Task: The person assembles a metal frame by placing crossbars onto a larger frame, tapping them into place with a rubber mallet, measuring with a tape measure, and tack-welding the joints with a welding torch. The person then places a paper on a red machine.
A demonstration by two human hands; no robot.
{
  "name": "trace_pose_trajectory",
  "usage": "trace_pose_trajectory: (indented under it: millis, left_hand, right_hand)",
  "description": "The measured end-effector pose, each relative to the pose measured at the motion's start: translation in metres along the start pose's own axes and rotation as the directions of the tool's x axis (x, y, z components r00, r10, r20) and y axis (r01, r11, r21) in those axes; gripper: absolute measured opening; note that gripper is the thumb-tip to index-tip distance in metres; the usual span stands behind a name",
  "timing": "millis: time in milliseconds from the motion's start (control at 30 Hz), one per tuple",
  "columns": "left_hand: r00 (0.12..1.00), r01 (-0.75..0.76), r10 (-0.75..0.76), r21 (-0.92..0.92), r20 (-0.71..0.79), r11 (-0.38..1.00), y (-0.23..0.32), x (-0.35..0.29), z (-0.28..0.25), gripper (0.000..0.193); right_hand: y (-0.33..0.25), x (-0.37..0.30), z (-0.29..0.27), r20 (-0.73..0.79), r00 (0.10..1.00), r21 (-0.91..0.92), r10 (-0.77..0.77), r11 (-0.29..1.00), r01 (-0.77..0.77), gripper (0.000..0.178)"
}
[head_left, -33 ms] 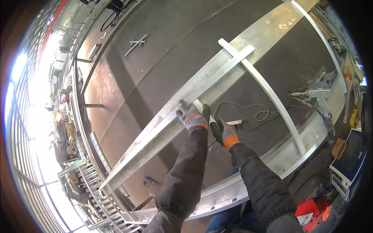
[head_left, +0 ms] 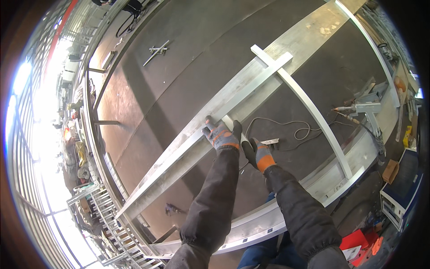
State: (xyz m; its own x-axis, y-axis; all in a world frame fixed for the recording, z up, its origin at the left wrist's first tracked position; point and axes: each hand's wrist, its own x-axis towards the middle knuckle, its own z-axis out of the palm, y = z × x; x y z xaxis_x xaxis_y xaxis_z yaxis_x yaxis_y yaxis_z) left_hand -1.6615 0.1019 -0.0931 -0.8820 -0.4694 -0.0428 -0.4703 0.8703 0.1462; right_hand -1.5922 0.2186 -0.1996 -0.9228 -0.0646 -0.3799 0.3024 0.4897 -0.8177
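A grey and orange glove covers my left hand, which lies over a long pale metal bar with its fingers bent round it. The left thumb rests against a short metal bar that meets the long one at an angle. My right hand, gloved the same way, is closed round the near part of that short bar. The hands hide much of the short bar and where the two bars join. Across the long bar's far end lies another long metal bar, bent by the lens.
Wide metal beams run under the bars over a dark floor plate. To the right are a looped cable, a torch-like tool and a grey clamp-like piece. Several loose rods lie far left. A red folder is near right.
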Motion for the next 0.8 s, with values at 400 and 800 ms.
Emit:
trace_pose_trajectory:
  millis: [400,800]
  left_hand:
    - [0.999,0.005,-0.005,-0.006,-0.039,1.000,-0.005,-0.002,0.008,0.061]
    - [1.000,0.024,-0.023,0.032,-0.014,0.999,-0.001,0.001,0.003,0.062]
  right_hand:
    - [-0.012,0.000,-0.006,0.067,0.997,0.158,-0.021,0.987,0.010,0.037]
    - [-0.015,0.006,-0.008,0.134,0.991,0.168,-0.011,0.986,-0.011,0.033]
